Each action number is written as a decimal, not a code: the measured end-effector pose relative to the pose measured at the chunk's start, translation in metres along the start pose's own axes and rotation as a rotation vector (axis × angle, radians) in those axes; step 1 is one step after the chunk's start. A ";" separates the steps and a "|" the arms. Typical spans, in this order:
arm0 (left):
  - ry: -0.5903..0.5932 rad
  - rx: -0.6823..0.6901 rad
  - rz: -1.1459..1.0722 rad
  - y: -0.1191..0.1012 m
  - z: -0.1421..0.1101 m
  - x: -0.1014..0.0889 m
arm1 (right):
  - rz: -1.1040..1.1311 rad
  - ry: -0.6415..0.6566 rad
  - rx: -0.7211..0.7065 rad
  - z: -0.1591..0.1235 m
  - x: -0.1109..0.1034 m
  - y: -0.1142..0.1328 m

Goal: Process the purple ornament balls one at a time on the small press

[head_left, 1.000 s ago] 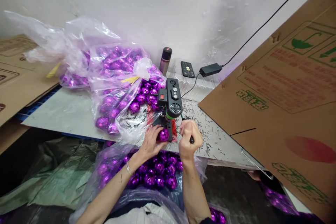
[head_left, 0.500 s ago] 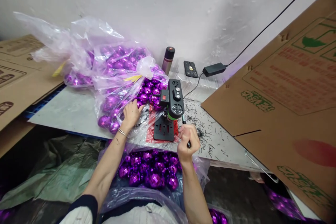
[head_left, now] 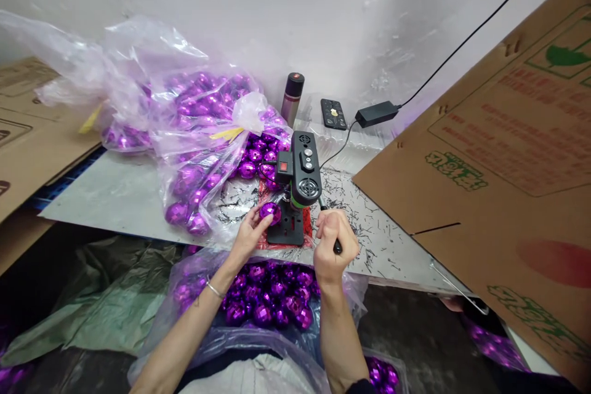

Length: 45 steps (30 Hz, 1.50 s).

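Observation:
My left hand (head_left: 249,231) is closed on a shiny purple faceted ball ornament (head_left: 270,213), holding it by the left side of a small black bench press machine (head_left: 306,163). The machine's slotted base plate (head_left: 277,236) rests on a red sheet. My right hand (head_left: 335,243) is wrapped round the machine's black-gripped lever handle (head_left: 337,247). Behind my left hand, more purple balls (head_left: 248,169) spill from the mouth of a clear plastic bag (head_left: 184,154). Below the table edge, an open plastic bag holds several more purple balls (head_left: 263,314) near my lap.
Short black scraps (head_left: 355,215) litter the white tabletop (head_left: 106,197). Toward the wall stand a dark-capped bottle (head_left: 292,98), a phone (head_left: 333,114) and a black power adapter (head_left: 377,114) with its cord. Large cardboard boxes flank the table at right (head_left: 498,178) and left (head_left: 41,129).
My left hand has come away from the bagged pile, moving right and toward me, with a purple ball ornament now in its fingers. My right hand stays on the lever.

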<state>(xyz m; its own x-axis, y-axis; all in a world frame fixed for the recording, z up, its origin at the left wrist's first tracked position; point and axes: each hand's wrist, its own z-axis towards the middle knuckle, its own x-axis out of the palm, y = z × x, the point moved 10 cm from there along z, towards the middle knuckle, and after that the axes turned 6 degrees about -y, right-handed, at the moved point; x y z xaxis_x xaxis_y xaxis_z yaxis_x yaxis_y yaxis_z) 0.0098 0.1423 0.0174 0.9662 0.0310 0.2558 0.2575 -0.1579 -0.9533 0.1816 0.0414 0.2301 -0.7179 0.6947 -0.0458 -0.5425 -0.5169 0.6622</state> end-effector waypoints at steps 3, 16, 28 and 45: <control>0.021 0.135 0.170 0.007 0.005 0.013 | -0.018 0.018 -0.009 -0.001 0.000 0.001; 0.140 0.658 0.754 -0.023 -0.007 0.051 | -0.024 0.020 -0.026 -0.005 -0.003 0.001; 0.111 0.644 0.689 -0.009 -0.004 0.046 | -0.061 0.000 -0.171 -0.039 -0.002 -0.019; 0.112 0.625 0.672 -0.008 -0.003 0.047 | -0.057 -0.090 -0.193 -0.066 -0.005 -0.049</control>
<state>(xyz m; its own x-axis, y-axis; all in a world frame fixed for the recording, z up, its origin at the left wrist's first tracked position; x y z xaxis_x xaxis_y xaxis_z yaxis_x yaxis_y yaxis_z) 0.0537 0.1420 0.0372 0.9165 0.0247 -0.3993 -0.3661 0.4540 -0.8123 0.1826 0.0304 0.1488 -0.6465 0.7629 -0.0059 -0.6604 -0.5558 0.5049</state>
